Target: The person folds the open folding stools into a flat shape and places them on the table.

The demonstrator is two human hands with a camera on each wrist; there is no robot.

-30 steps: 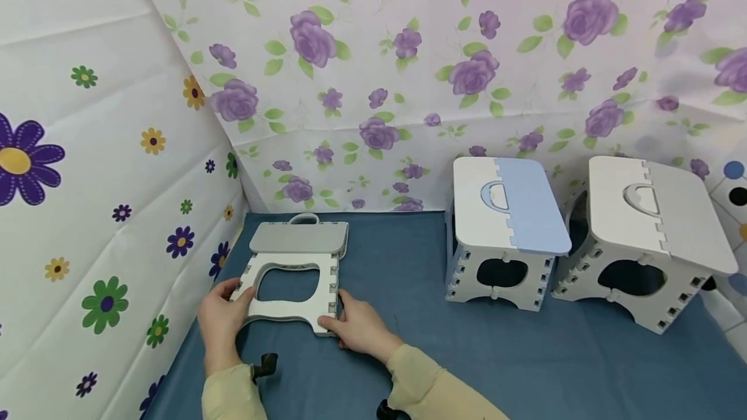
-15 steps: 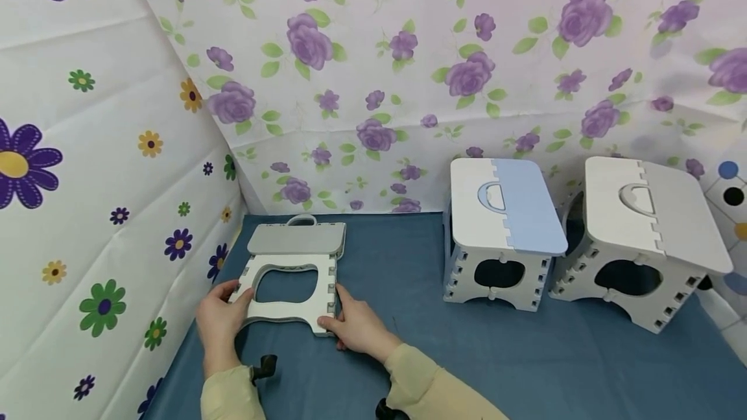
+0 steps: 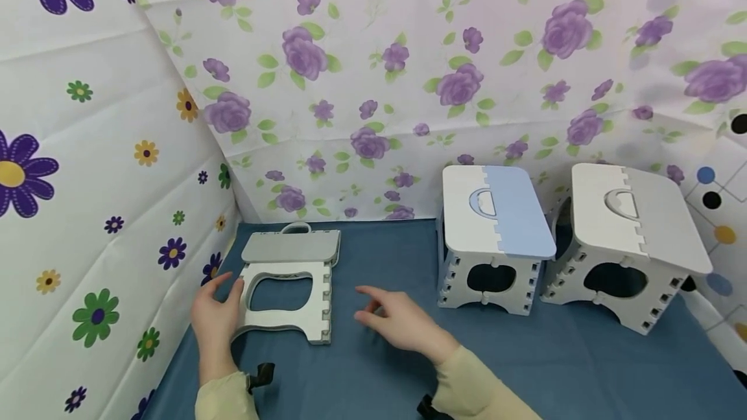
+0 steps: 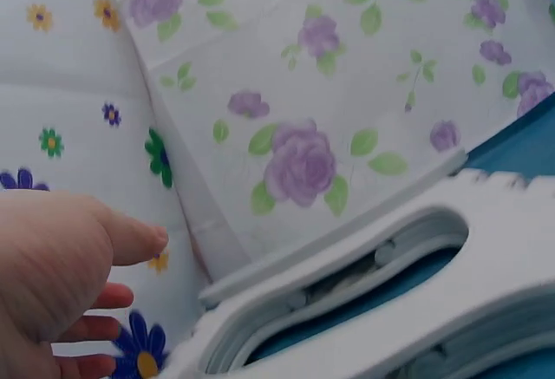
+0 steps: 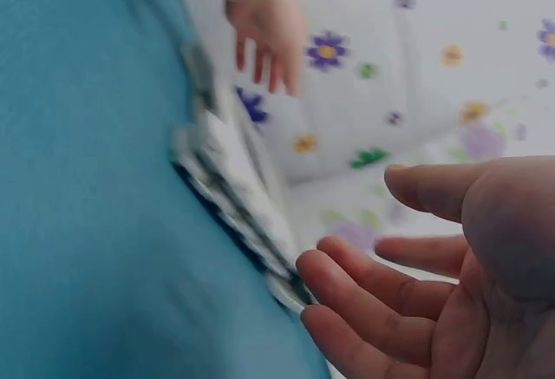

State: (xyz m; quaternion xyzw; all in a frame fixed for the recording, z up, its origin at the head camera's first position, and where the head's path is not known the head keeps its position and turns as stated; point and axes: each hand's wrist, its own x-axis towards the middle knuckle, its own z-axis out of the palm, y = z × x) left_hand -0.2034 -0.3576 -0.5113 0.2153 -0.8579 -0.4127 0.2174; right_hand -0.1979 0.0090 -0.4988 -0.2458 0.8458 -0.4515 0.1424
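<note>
A folded white and grey stool [image 3: 318,290] lies flat on the blue cloth at the left in the head view, its handle at the far end. Beside its left edge is my left hand [image 3: 216,319], thumb and fingers apart; the left wrist view shows that hand [image 4: 65,284] off the stool [image 4: 503,249]. My right hand [image 3: 403,321] hovers over the cloth to the right of the stool, holding nothing. In the right wrist view its fingers [image 5: 373,301] are loosely bent, with the blurred stool [image 5: 238,179] beyond.
Two unfolded stools stand at the right: a white and blue one [image 3: 519,206] and a white and grey one [image 3: 671,219]. Blue cloth [image 3: 362,387] covers the surface. Flowered sheets [image 3: 327,93] hang behind and at the left.
My right hand has let go of the stool's right edge and moved right. My left hand has loosened from the left edge. The head view has shifted slightly; the folded stool lies as before.
</note>
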